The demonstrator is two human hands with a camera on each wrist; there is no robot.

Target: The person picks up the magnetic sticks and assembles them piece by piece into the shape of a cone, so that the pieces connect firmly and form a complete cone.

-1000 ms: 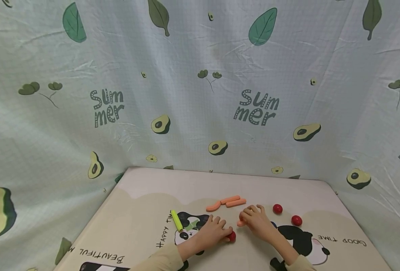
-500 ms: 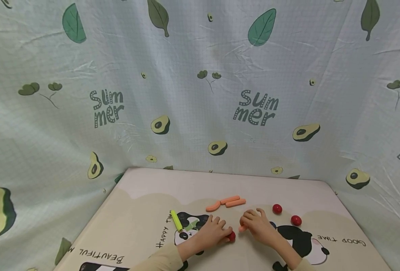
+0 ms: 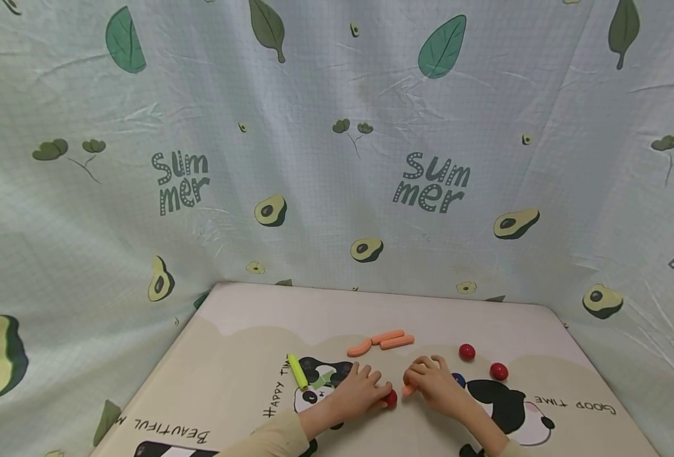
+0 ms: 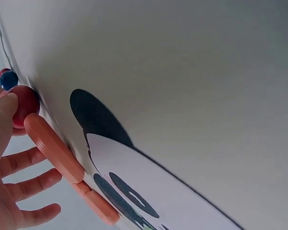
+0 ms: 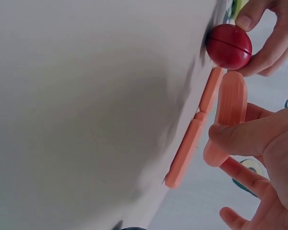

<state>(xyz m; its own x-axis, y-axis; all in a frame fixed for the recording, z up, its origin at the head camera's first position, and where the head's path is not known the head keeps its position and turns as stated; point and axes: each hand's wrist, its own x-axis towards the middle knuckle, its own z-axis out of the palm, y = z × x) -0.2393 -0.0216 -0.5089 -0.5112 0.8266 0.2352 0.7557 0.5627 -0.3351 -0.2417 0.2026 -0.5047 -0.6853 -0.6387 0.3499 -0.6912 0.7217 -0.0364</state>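
Note:
My left hand (image 3: 356,393) pinches a red ball (image 3: 391,398) between thumb and fingertips, close over the table. In the right wrist view a thin seam runs round this red ball (image 5: 229,46). An orange ribbed sausage-shaped piece (image 5: 232,98) is pinched between the thumb and fingers of my right hand (image 3: 433,384). Its near end lies right beside the red ball, nearly level with it. The other fingers of both hands are spread loosely away from what they hold.
Beyond the hands lie three more orange pieces (image 3: 396,343). A lime-green stick (image 3: 297,372) rests left of my left hand. On the right are two red balls (image 3: 467,352), with a blue ball (image 3: 459,379) partly behind my right hand. A patterned curtain (image 3: 337,158) hangs behind the table (image 3: 245,311).
My right hand has come slightly nearer the body with the orange piece, bringing it beside the red ball and uncovering more of the blue ball. The left hand has kept its place.

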